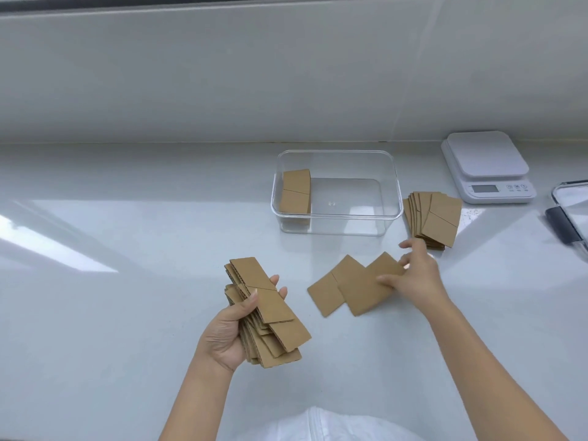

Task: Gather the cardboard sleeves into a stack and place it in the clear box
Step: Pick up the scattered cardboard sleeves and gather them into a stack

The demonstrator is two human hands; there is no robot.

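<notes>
My left hand grips an uneven stack of brown cardboard sleeves, fanned out and held above the counter. Two flat sleeves lie overlapping on the counter to the right of it. My right hand rests on their far right end, thumb and fingers pinching the upper sleeve's edge. The clear box stands behind, with a small stack of sleeves upright against its left wall. Another fanned pile of sleeves lies on the counter just right of the box.
A white kitchen scale sits at the back right. A clear lid with a dark clip shows at the right edge. A white wall rises behind the white counter.
</notes>
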